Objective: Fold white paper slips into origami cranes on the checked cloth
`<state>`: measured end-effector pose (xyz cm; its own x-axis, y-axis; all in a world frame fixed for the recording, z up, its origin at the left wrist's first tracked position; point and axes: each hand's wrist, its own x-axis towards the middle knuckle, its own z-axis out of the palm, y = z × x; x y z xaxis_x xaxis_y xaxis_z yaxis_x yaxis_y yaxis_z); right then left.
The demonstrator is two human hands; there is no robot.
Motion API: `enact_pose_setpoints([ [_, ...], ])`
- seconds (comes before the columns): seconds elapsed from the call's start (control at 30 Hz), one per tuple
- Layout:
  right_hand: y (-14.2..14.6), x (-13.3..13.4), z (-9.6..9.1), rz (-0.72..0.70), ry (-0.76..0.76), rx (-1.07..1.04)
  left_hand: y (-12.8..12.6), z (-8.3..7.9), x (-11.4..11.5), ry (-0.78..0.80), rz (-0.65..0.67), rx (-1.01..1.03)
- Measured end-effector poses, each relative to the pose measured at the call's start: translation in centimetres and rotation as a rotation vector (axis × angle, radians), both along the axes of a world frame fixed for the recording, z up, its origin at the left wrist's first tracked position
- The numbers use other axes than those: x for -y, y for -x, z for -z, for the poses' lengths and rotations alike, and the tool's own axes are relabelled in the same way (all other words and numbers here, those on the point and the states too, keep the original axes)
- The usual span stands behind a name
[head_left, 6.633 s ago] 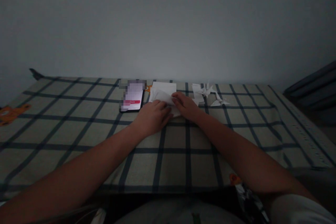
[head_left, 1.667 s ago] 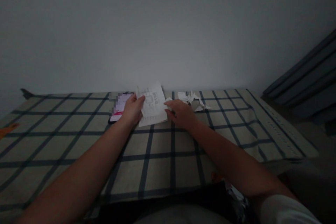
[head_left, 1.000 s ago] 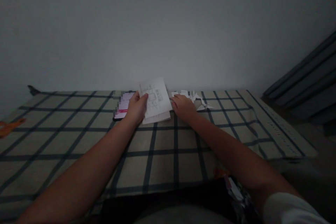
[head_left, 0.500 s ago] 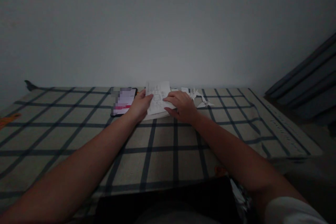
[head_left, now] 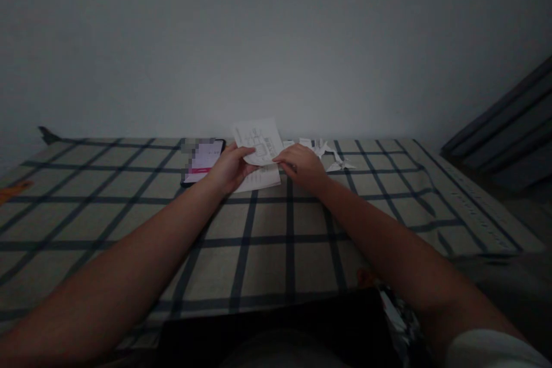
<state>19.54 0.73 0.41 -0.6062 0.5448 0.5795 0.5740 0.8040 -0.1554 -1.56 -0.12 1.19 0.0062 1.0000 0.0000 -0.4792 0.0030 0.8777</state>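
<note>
A white printed paper sheet (head_left: 257, 137) is raised off the checked cloth, its top edge tilted up toward the wall. My left hand (head_left: 227, 169) pinches its lower left edge, thumb on top. My right hand (head_left: 302, 165) grips its lower right edge with curled fingers. More white sheets (head_left: 261, 179) lie flat on the cloth just under the raised one. A phone (head_left: 202, 161) with a lit pinkish screen rests immediately left of my left hand.
Small folded white paper figures (head_left: 334, 156) and paper scraps lie right of my right hand. The checked cloth (head_left: 267, 241) covers a flat surface against a plain wall. An orange patch (head_left: 12, 190) shows at the left edge; dark slatted panels (head_left: 509, 132) stand at right.
The sheet was held up by my left hand, pressed down onto the pile by both hands half a second ago, and is now lifted again between both hands.
</note>
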Motion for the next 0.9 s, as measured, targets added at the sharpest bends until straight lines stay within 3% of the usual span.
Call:
enact_pose_setpoints([
  [0.23, -0.2, -0.8, 0.8, 0.032, 0.081, -0.041, -0.3, 0.2, -0.1, 0.013, -0.038, 0.009],
  [0.63, 0.3, 0.2, 0.2, 0.019, 0.033, -0.051, 0.1, -0.2, 0.0, -0.037, 0.133, 0.027],
  [0.9, 0.0, -0.4, 0.7, 0.010, 0.036, -0.125, -0.1, -0.2, 0.2, -0.023, 0.131, 0.025],
])
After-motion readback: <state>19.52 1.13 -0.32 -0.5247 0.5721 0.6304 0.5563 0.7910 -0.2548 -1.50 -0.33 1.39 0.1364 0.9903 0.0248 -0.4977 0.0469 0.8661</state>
